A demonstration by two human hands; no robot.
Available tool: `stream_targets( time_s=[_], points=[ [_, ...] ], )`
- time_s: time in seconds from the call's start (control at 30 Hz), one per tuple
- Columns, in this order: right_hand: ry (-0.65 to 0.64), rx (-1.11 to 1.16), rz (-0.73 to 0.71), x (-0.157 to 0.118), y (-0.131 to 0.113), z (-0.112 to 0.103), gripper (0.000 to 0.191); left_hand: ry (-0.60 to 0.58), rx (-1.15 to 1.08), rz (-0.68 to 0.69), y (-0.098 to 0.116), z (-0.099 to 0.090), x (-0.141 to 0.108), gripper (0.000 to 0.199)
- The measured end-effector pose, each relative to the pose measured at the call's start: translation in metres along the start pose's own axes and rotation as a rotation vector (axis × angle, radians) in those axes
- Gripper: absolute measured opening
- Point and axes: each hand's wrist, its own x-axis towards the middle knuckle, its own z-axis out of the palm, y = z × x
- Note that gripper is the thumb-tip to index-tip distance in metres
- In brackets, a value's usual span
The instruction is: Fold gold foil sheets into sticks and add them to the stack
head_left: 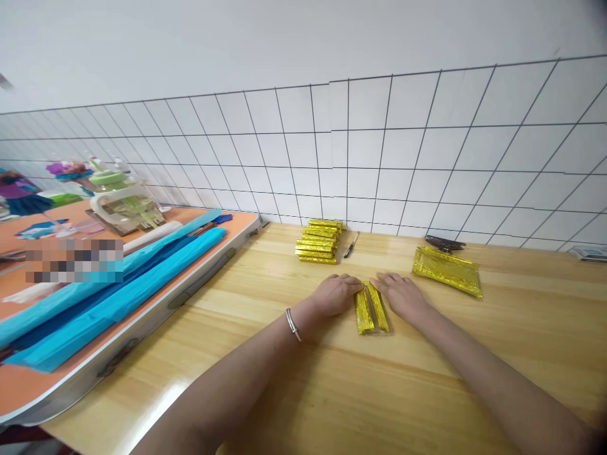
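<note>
A gold foil sheet (365,313) lies on the wooden table, its two long sides folded in toward a narrow gap down the middle. My left hand (337,294) grips its far left edge, with fingers bent and pressed together. At the far right edge, my right hand (401,296) holds the foil too, thumb and fingertips on the folded side. What the fingertips do underneath is hidden. Beyond my left hand sits a pile of folded gold foil strips (318,243). To the right of my right hand lies a flat stack of gold foil sheets (446,270).
A pen (351,245) lies beside the pile. A dark clip-like object (444,242) touches the foil stack's back edge. On the left, an orange-topped table (241,222) bears blue paper rolls (142,297) and a green-lidded bottle (111,183). A white tiled wall (370,151) closes off the back.
</note>
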Motion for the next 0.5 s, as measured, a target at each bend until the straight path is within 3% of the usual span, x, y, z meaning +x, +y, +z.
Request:
stream_targets(
  time_s=[0.23,0.5],
  points=[
    [0.016,-0.062,0.041,0.005,-0.001,0.0,0.048,-0.019,-0.018,0.055,-0.007,-0.002,0.006,0.041],
    [0.015,-0.113,0.035,0.011,-0.02,0.007,0.049,-0.055,0.135,0.054,0.013,0.008,-0.009,0.049]
  ],
)
